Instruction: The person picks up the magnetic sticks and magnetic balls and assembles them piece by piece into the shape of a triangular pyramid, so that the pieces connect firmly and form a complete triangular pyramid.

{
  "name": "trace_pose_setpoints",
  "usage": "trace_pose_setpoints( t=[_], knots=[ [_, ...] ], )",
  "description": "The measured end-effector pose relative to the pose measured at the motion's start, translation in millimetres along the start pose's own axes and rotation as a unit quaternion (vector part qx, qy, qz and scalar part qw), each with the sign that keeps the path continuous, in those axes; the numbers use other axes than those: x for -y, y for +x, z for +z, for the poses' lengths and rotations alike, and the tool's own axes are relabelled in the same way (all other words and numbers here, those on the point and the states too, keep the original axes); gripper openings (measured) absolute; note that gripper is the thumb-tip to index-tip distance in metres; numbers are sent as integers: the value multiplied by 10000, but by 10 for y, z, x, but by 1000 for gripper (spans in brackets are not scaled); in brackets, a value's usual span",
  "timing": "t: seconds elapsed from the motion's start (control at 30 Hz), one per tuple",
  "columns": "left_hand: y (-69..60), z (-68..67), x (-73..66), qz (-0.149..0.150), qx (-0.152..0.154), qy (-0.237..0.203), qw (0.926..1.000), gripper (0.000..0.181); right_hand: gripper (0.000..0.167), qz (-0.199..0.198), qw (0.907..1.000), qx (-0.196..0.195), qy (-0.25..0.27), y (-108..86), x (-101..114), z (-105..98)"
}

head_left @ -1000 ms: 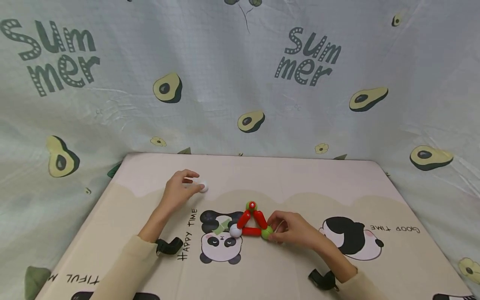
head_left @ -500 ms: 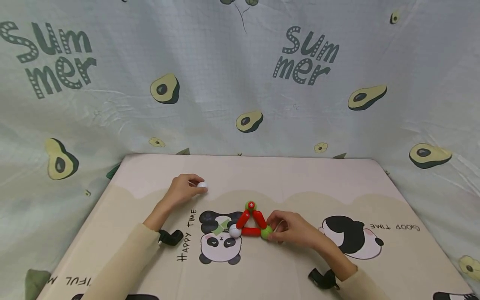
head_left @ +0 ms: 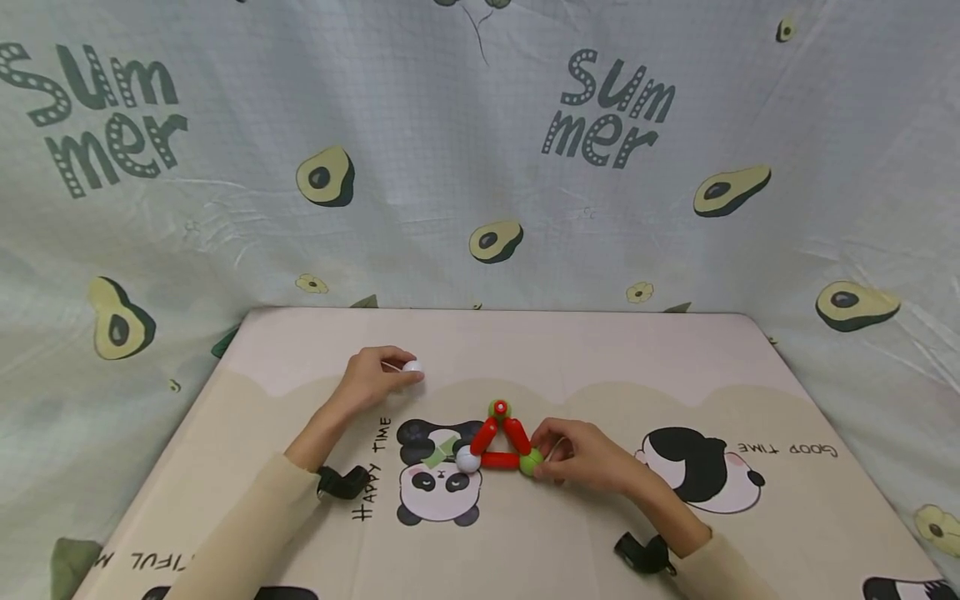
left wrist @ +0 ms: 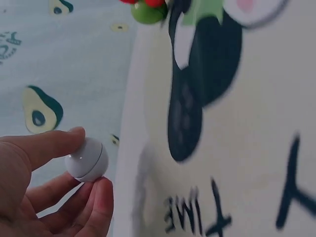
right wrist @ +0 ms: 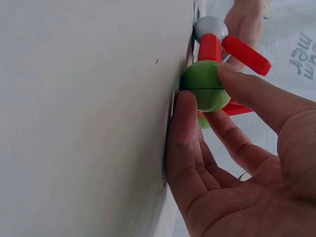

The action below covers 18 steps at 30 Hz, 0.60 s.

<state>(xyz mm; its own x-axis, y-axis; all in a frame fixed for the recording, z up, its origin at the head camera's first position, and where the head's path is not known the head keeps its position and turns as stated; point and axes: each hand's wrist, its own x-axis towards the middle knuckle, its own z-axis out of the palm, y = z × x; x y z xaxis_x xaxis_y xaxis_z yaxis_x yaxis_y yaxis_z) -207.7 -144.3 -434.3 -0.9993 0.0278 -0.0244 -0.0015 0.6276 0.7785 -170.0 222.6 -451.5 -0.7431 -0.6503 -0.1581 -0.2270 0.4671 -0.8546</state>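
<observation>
My left hand (head_left: 367,382) pinches a loose white ball (left wrist: 88,160) between thumb and fingertips, above the far left part of the table. A seam runs round this ball. My right hand (head_left: 592,457) grips the near green ball (right wrist: 203,81) at the right corner of a triangle. Three red rods (head_left: 500,461) form the triangle's sides. At its left corner sits a greyish-white ball (head_left: 468,459). The far corner has another green ball (head_left: 492,411), with a red rod end facing the head camera on top of it.
The table (head_left: 570,533) wears a beige cover printed with a panda (head_left: 438,492), a dog and lettering. A pale curtain (head_left: 420,125) with avocado prints hangs behind its far edge. Black straps with camera mounts (head_left: 643,554) sit at both wrists.
The fingers of my left hand have closed round the loose white ball, and it has shifted slightly to the right. My right hand and the triangle stay nearly in place.
</observation>
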Motion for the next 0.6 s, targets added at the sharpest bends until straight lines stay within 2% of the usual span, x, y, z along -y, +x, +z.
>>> trace_pose_setpoints(
  t=[0.17, 0.3, 0.5, 0.6],
  knots=[
    [-108, 47, -211, 255, 254, -170, 9992, 39, 28, 8, 10000, -9, 1, 1, 3, 1],
    [-210, 115, -390, 433, 507, -543, 9963, 36, 28, 13, 10000, -35, 6, 1, -7, 7],
    [-355, 244, -633, 855, 898, -1183, 9852, 34, 28, 28, 10000, -25, 38, 8, -18, 10],
    [-405, 321, -715, 1039, 1037, -1281, 9808, 33, 28, 14, 10000, -16, 54, 14, -21, 12]
  ],
)
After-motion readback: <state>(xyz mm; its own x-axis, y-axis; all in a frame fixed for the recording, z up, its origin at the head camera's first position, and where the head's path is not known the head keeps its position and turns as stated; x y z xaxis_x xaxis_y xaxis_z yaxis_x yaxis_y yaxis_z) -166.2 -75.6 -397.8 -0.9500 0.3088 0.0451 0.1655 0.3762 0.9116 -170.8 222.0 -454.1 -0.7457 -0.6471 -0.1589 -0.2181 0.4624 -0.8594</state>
